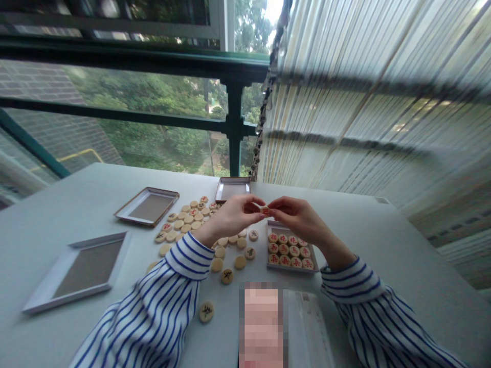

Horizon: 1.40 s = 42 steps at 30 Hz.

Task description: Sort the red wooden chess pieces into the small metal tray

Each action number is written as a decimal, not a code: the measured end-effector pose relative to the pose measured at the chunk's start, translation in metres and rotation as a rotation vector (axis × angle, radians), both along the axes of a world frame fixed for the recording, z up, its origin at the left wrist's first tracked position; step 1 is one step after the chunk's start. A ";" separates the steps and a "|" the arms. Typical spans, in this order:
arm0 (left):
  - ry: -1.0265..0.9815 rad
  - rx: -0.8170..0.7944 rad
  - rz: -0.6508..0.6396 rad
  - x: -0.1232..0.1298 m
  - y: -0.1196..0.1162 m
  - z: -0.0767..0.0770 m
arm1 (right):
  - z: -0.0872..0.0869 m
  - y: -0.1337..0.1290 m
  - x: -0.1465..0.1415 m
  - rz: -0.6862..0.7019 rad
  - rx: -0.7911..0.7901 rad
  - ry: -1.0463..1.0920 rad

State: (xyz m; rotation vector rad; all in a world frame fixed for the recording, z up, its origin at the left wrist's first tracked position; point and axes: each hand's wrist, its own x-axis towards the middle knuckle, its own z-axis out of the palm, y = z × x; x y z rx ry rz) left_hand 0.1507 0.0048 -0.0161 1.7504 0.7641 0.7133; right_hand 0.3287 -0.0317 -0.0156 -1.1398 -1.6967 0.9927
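Between the fingertips of both hands is a round wooden Chinese chess piece [265, 210] with a red marking. My left hand [233, 213] pinches it from the left, and my right hand [297, 213] from the right. Just below my right hand lies a shallow box [273, 267] holding rows of red-marked chess pieces [284, 249]; its upper right part is hidden by the hand. Loose chess pieces [187, 220] spread over the table around and under my left forearm, some blank side up, others with black or red characters.
Three shallow lids or trays stand around the pieces: one at the back [233, 189], one at the back left [148, 206], one at the left [82, 271]. Nearer me lie single pieces [206, 312] and a pale translucent case [309, 327]. A window and a string curtain [326, 128] rise behind the table.
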 end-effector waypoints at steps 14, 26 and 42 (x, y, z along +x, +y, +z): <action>0.002 0.006 -0.019 0.000 0.001 -0.002 | 0.002 -0.001 0.000 0.000 -0.011 -0.009; 0.001 0.001 -0.025 0.000 0.000 -0.001 | 0.001 -0.001 0.000 0.006 -0.009 -0.046; 0.042 -0.010 -0.051 -0.002 0.000 -0.002 | 0.008 -0.004 0.000 -0.021 0.069 -0.183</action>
